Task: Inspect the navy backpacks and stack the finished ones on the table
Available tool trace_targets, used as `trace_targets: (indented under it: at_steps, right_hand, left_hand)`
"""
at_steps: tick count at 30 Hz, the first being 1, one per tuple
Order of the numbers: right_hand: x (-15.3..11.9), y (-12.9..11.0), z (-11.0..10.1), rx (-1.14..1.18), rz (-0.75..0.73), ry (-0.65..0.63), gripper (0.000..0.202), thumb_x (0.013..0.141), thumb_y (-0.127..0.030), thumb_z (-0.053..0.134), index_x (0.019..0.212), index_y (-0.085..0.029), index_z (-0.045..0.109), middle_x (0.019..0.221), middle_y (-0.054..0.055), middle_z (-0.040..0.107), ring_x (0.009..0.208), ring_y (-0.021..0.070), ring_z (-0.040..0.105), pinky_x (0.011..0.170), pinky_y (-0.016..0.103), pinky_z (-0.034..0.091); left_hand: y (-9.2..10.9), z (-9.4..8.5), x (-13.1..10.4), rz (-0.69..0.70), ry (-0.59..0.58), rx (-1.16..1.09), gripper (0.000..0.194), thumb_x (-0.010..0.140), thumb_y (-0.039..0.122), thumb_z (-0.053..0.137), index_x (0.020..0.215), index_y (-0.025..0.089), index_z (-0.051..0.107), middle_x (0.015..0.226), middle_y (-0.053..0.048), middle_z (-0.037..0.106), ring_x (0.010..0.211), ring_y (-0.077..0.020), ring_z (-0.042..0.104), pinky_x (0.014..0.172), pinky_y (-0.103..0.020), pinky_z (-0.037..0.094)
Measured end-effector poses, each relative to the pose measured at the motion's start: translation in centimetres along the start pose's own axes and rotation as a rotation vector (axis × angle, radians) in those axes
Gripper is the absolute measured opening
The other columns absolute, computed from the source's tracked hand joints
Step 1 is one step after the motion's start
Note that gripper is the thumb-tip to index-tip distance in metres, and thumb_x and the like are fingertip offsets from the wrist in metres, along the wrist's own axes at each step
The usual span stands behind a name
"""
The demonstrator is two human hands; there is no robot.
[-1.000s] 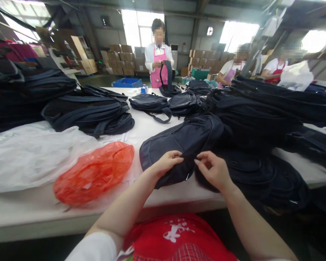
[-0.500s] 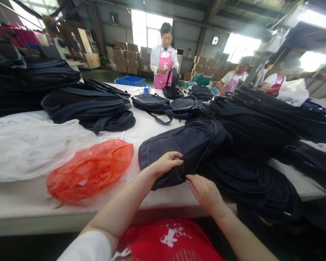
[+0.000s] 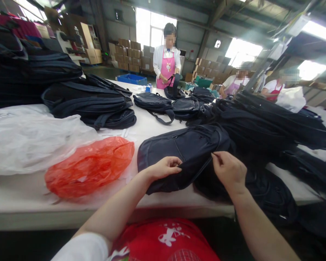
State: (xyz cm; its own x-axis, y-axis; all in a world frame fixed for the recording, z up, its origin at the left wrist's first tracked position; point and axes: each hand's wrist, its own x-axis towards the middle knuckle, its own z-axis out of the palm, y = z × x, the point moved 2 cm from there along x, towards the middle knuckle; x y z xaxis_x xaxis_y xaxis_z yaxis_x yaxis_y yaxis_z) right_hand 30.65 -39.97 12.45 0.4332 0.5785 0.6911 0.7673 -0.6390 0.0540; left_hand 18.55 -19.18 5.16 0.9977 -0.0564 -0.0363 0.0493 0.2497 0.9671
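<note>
A dark navy backpack (image 3: 176, 146) lies on the white table in front of me, its lower edge near the table's front. My left hand (image 3: 168, 167) is closed on the fabric at its near side, thumb and fingers pinched together. Further right, my right hand (image 3: 228, 168) pinches the bag's edge, where the zipper line runs; the fingertips are at the right part of the bag. Beneath and right of this bag lie more dark bags (image 3: 268, 192).
Left of the backpack are an orange plastic bag (image 3: 91, 166) and white plastic sheeting (image 3: 35, 139). Dark backpacks (image 3: 89, 103) are piled behind them, with another pile (image 3: 263, 116) at right. A person in a pink apron (image 3: 167, 67) stands across the table; two others work at right.
My right hand has moved right and up along the bag's edge. My left hand stays about where it was. The person across has lowered their hands slightly.
</note>
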Motion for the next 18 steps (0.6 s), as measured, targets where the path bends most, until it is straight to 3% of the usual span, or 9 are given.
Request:
trace_targets:
  at_steps: [6,9,14,18]
  right_hand:
    - [6.5,3.9,0.4,-0.247,0.205,-0.099,0.022,0.088,-0.034,0.049,0.089,-0.019,0.066,0.083,0.007,0.068,0.069,0.0192,0.058,0.056,0.030,0.026]
    - [8.4,5.5,1.5,-0.247,0.317,-0.238,0.025,0.086,-0.039,0.052,0.091,-0.020,0.067,0.085,0.008,0.069,0.070,0.0208,0.059,0.056,0.029,0.027]
    - [8.7,6.7,3.8,-0.255,0.382,-0.546,0.026,0.082,-0.040,0.054,0.088,-0.021,0.071,0.091,0.012,0.069,0.083,0.0265,0.062,0.061,0.033,0.039]
    - [7.5,7.7,5.5,-0.234,0.465,-0.681,0.027,0.078,-0.041,0.056,0.090,-0.021,0.072,0.095,0.012,0.068,0.087,0.0285,0.063,0.063,0.035,0.043]
  left_hand:
    - [-0.7,-0.7,-1.2,-0.021,-0.058,-0.062,0.039,0.067,0.038,0.081,0.091,0.013,0.062,0.081,-0.003,0.067,0.069,-0.0107,0.060,0.066,-0.021,0.044]
    - [-0.9,-1.0,-1.7,-0.035,-0.071,-0.131,0.039,0.064,0.035,0.083,0.089,0.013,0.063,0.081,-0.003,0.067,0.070,-0.0109,0.060,0.065,-0.021,0.044]
    - [-2.5,-1.8,-1.8,-0.074,-0.060,-0.268,0.037,0.060,0.031,0.085,0.085,0.013,0.065,0.078,-0.003,0.068,0.065,-0.0108,0.061,0.063,-0.020,0.046]
    - [-4.7,-2.7,-1.5,-0.093,-0.023,-0.371,0.039,0.057,0.029,0.085,0.086,0.012,0.067,0.077,-0.004,0.069,0.064,-0.0117,0.063,0.064,-0.022,0.049]
